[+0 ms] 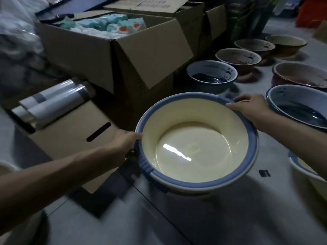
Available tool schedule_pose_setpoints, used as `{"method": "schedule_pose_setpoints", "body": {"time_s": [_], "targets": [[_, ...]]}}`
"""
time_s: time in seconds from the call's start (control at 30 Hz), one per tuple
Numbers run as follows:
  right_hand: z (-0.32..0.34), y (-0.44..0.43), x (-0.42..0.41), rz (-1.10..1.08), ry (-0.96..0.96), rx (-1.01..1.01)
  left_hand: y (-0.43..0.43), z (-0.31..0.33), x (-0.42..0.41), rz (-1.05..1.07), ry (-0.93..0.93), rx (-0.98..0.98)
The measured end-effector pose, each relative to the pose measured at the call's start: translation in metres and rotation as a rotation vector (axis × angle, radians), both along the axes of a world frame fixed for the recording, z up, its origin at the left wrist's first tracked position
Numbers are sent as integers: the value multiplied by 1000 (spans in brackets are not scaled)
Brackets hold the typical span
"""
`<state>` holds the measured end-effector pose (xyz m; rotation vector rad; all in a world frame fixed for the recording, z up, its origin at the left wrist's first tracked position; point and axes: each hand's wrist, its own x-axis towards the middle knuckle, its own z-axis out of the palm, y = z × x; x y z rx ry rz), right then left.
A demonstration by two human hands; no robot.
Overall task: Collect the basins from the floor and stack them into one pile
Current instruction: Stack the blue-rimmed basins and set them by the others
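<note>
A person is holding a cream basin (192, 151) with a blue rim over the grey floor (212, 220). Its mouth is facing up and tipping slightly toward the camera; being round, it is showing no long axis. The left hand (123, 144) is gripping the rim's near-left side with the thumb hooking over the edge. The right hand (247, 108) is clasping the far-right side beside a ribbed grip. More basins are sitting upright on the floor to the right: a dark blue basin (211, 76) beside an open cardboard box (123, 55), reddish basins (238, 58) trailing away behind it, and a second blue basin (297, 106) just beside the right hand. A smaller slotted box (70, 138) is standing by the left hand.
</note>
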<state>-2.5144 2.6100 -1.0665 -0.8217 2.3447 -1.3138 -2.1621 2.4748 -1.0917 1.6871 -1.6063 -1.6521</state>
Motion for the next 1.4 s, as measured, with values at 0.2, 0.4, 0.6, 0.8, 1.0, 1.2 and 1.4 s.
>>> {"method": "schedule_pose_setpoints", "body": {"time_s": [0.2,0.4,0.6,0.8,1.0,1.2,1.4], "targets": [[-45,-35,8,273,137,210,30,-30,26,79,-11,50],[-99,-33,7,330,303,468,51,-55,39,-72,-100,303],[-115,-24,13,289,263,369,71,-61,25,10,-51,493],[-97,-8,-9,105,170,413,47,-54,-10,-21,-81,286],[-84,47,-37,-197,-61,375,-9,-39,-93,-109,-5,-125],[-100,92,-43,-370,-336,279,-16,-57,-150,-318,133,-231],[-101,103,-54,-401,-380,276,-14,-71,-179,-368,-36,-389]]}}
